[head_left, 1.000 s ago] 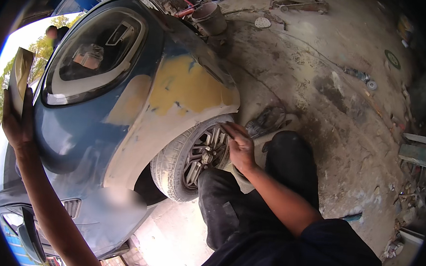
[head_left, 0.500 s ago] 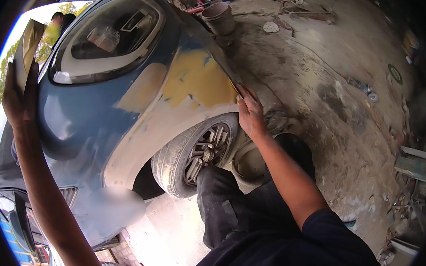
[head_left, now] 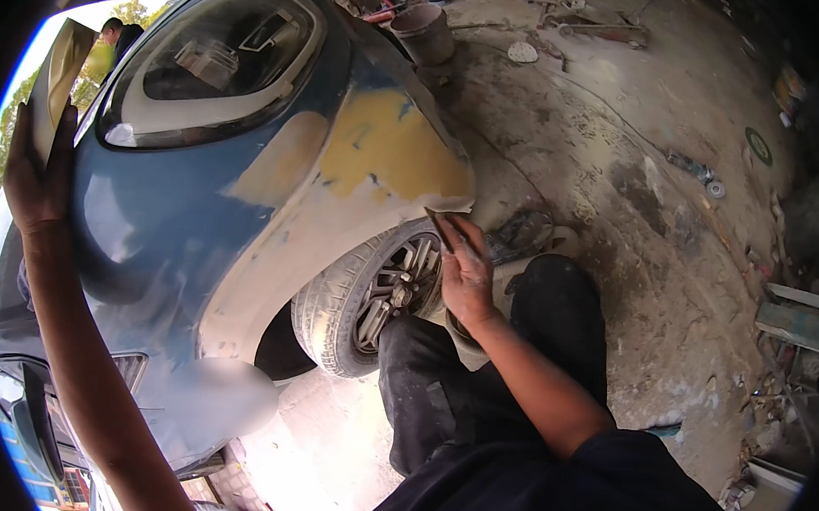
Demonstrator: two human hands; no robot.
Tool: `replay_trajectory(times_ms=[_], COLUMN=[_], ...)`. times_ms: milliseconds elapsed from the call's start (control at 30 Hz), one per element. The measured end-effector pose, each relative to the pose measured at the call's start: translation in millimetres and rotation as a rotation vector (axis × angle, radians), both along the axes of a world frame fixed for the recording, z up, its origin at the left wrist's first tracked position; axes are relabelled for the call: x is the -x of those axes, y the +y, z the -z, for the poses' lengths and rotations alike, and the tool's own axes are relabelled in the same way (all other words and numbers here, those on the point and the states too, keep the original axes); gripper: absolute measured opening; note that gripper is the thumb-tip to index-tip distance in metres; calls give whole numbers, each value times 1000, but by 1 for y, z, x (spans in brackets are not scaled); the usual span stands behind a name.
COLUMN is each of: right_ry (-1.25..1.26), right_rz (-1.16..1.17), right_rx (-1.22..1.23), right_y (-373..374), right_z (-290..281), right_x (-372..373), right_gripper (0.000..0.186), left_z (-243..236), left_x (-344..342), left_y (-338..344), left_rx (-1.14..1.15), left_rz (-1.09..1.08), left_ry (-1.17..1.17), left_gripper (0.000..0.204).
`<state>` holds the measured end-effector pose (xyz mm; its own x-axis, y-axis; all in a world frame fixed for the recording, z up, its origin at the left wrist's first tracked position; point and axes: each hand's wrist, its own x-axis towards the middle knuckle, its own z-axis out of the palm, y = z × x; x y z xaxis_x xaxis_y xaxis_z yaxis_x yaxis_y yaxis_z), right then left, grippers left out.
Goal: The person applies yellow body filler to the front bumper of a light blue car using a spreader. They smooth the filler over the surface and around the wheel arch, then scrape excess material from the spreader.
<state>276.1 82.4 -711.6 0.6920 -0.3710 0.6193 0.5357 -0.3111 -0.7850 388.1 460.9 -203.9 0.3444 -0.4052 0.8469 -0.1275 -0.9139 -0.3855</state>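
Observation:
A blue car fender (head_left: 145, 228) with pale primer and yellow filler (head_left: 388, 150) fills the middle left. My left hand (head_left: 39, 182) is raised at the far left by the car's body edge. Its fingers are spread on either side of a beige-gold panel (head_left: 62, 70); whether they press on it is unclear. At the lower rim of the fender, just above the wheel (head_left: 398, 288), my right hand (head_left: 466, 274) is closed on a thin dark flat piece (head_left: 440, 229), mostly hidden by the fingers. The piece reaches up to the fender's edge.
A bucket (head_left: 423, 33) stands on the dusty floor beyond the fender, and another container (head_left: 465, 340) sits beside my knee. A grinder-like power tool (head_left: 696, 169) lies farther right. Scrap boards (head_left: 794, 320) line the right side. Another person (head_left: 116, 36) stands beyond the car.
My right hand has moved down and left from the fender's outer corner to its lower rim above the wheel. My left hand has stayed almost in place.

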Motion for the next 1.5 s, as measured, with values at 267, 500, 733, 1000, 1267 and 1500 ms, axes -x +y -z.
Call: replay_trajectory(times_ms=[267, 500, 733, 1000, 1267, 1500], right_ry=[80, 44, 45, 7, 212, 34], right_rz=[65, 92, 116, -83, -116, -296], right_rx=[126, 151, 182, 98, -235, -414], right_y=[-57, -24, 24, -18, -91, -72], right_z=[-46, -55, -41, 0, 67, 93], right_x=[-67, -64, -7, 11, -90, -125], right_gripper=[50, 53, 74, 58, 36, 45], left_z=[8, 1, 0, -10, -14, -13], left_x=[6, -1, 0, -10, -10, 4], left_y=[-4, 5, -2, 23, 24, 11], left_rx=[99, 41, -64, 9, 115, -172], left_rz=[41, -11, -155, 17, 6, -66], left_ry=[42, 40, -55, 45, 186, 41], left_gripper=[93, 77, 72, 63, 77, 85])
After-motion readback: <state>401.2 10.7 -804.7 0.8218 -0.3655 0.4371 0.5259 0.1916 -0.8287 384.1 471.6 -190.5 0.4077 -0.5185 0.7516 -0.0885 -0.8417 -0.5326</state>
